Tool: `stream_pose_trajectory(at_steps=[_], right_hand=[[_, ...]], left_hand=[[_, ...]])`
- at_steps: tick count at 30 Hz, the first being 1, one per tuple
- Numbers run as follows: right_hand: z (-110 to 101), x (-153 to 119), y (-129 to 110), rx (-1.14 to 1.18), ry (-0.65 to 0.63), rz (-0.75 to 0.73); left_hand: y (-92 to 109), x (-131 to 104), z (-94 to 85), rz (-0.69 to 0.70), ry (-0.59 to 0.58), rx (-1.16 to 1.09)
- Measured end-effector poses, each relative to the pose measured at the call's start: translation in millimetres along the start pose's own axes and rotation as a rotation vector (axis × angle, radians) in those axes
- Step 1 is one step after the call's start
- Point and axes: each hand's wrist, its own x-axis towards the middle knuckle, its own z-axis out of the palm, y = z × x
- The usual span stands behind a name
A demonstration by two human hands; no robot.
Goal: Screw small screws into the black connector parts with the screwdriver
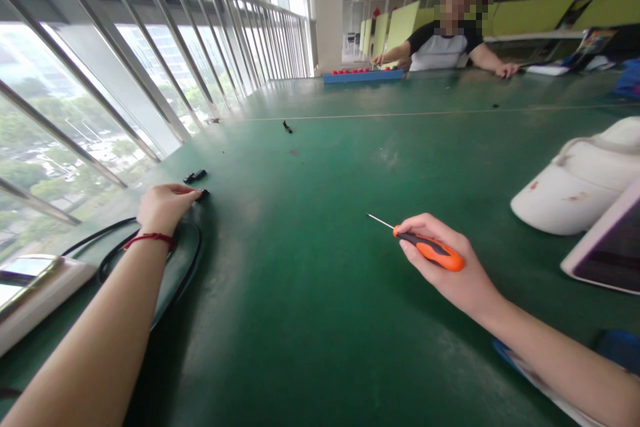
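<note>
My right hand (445,260) is wrapped round the orange and black handle of a screwdriver (434,251), held above the green table (300,267). Its thin metal shaft points up and to the left. Over at the left, my left hand (167,205) is closed, fingertips pinched on a small black piece (203,195) whose kind I cannot make out. Just beyond those fingers lies a second small black part (195,177). A black cable (193,263) lies in loops beneath my left wrist, which wears a red band.
Metal railing (200,33) runs along the left edge. A white rounded object (575,180) and a dark-screened device (610,247) stand at right. Another small black piece (287,127) lies farther off. At the far side sits a person (445,47) near a blue strip with red knobs (363,77).
</note>
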Motion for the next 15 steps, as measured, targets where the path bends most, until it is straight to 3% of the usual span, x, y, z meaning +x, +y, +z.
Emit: stream_pose_trajectory(at_steps=[3, 15], right_hand=[[0.2, 0.6, 0.0, 0.002, -0.007, 0.001], [-0.2, 0.7, 0.1, 0.011, -0.012, -0.016]], left_hand=[[5.7, -4.4, -0.7, -0.113, -0.036, 0.077], [15.4, -14.1, -1.7, -0.080, -0.005, 0.133]])
